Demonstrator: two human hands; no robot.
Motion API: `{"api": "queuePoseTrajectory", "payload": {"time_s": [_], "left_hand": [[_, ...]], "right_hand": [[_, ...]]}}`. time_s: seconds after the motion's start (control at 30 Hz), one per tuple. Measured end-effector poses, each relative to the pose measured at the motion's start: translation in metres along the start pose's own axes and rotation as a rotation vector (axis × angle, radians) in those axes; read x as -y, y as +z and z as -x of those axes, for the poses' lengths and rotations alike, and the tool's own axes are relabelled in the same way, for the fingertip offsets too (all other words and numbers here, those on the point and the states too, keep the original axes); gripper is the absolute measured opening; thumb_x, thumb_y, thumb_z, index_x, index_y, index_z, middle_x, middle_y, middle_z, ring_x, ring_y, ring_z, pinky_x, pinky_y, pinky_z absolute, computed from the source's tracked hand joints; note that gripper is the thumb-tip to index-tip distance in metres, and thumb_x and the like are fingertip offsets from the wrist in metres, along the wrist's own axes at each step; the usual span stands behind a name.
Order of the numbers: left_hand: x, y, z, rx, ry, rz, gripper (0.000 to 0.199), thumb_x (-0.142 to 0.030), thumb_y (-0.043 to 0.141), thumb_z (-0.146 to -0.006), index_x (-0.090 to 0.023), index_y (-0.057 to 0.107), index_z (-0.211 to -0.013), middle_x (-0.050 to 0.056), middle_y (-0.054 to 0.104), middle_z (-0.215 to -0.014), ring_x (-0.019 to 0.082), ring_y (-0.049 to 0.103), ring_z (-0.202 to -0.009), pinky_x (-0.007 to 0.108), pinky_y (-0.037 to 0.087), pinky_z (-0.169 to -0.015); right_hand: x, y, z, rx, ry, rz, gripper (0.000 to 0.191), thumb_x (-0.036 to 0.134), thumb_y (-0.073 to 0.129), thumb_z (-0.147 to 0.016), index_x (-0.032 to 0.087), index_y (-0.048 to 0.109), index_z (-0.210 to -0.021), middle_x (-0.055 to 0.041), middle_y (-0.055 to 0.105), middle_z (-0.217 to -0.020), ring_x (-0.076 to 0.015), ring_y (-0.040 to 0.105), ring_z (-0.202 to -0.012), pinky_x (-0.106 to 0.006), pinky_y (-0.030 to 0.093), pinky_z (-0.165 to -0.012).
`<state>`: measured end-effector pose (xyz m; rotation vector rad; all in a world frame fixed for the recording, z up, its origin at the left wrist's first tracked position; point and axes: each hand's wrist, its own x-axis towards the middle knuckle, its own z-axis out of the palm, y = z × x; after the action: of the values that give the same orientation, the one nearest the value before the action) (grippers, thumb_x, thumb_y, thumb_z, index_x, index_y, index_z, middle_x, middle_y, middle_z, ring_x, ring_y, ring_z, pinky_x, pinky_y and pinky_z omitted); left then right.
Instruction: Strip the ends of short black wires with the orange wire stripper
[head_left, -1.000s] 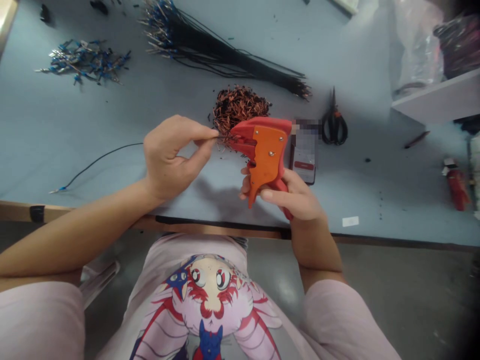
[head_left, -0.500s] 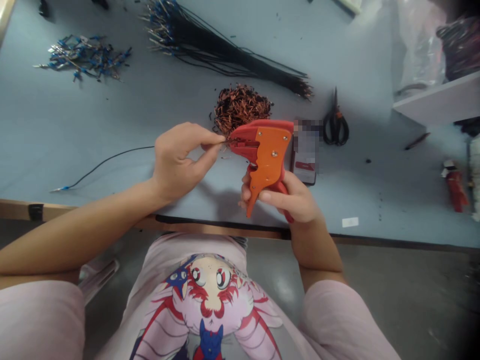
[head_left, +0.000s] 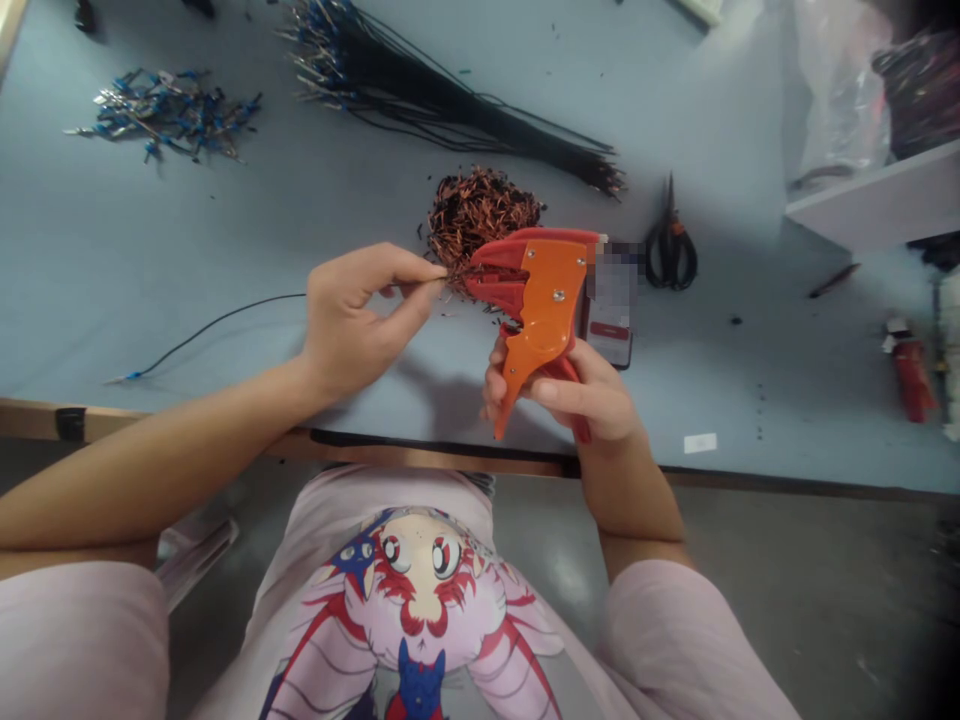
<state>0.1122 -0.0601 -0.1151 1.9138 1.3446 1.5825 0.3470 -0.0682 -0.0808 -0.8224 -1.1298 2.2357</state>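
Between thumb and forefinger, my left hand (head_left: 367, 315) pinches a thin black wire (head_left: 214, 322) close to one end. The wire trails out to the left and finishes in a blue-collared metal terminal (head_left: 131, 376) on the table. My right hand (head_left: 585, 395) is wrapped round the handles of an orange and red wire stripper (head_left: 546, 300), held above the table with its jaws pointing left. The pinched wire end is at the mouth of those jaws; whether they clamp it I cannot tell. Just behind them lies a heap of copper and black wire scraps (head_left: 480, 210).
A bundle of black wires (head_left: 450, 100) lies at the back, with a pile of blue terminals (head_left: 176, 110) to its left. Right of the stripper are a phone (head_left: 611, 310), black scissors (head_left: 671, 245), a white label (head_left: 700, 443) and a red-handled tool (head_left: 909, 375).
The wire stripper in my right hand has shifted slightly right and up, its jaws a little farther from my left fingertips. My left hand has barely moved.
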Motion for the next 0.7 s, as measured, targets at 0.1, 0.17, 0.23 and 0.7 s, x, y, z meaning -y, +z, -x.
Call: {"api": "queuePoseTrajectory", "payload": {"time_s": [0.1,0.17,0.23,0.7], "left_hand": [[-0.0003,0.0009,0.0005,0.007,0.005,0.015,0.007,-0.015,0.069,-0.086,-0.021,0.071,-0.086,-0.004,0.074,-0.078,0.009,0.065,-0.066,0.022,0.051,-0.061],[-0.0002,0.0015,0.0011,0.007,0.025,0.017,0.007,-0.015,0.069,-0.086,-0.021,0.071,-0.086,-0.004,0.074,-0.077,0.009,0.065,-0.065,0.022,0.050,-0.059],[0.0001,0.0020,0.0019,0.024,0.032,0.014,0.009,-0.013,0.068,-0.086,-0.022,0.071,-0.086,-0.003,0.074,-0.077,0.009,0.065,-0.066,0.023,0.050,-0.059],[0.0040,-0.0045,-0.0035,0.212,-0.066,0.083,0.011,-0.025,0.060,-0.090,-0.022,0.067,-0.081,-0.002,0.064,-0.067,0.009,0.051,-0.053,0.025,0.044,-0.054]], "right_hand": [[-0.0014,-0.0006,0.0000,0.006,0.011,0.012,0.032,0.025,0.076,-0.084,0.013,0.063,-0.111,-0.0075,0.070,-0.091,-0.0245,0.073,-0.079,-0.038,0.063,-0.064],[-0.0024,-0.0006,0.0002,0.003,0.019,0.022,0.034,0.026,0.077,-0.084,0.013,0.062,-0.112,-0.0076,0.070,-0.091,-0.0244,0.073,-0.079,-0.038,0.063,-0.064],[-0.0027,0.0002,0.0005,-0.015,0.025,0.038,0.035,0.027,0.077,-0.083,0.013,0.063,-0.111,-0.0075,0.071,-0.090,-0.0231,0.073,-0.078,-0.038,0.063,-0.064],[-0.0092,0.0071,-0.0065,-0.063,0.044,0.129,0.034,0.045,0.071,-0.088,0.016,0.055,-0.079,0.0042,0.055,-0.058,-0.0088,0.052,-0.042,-0.022,0.043,-0.038]]}}
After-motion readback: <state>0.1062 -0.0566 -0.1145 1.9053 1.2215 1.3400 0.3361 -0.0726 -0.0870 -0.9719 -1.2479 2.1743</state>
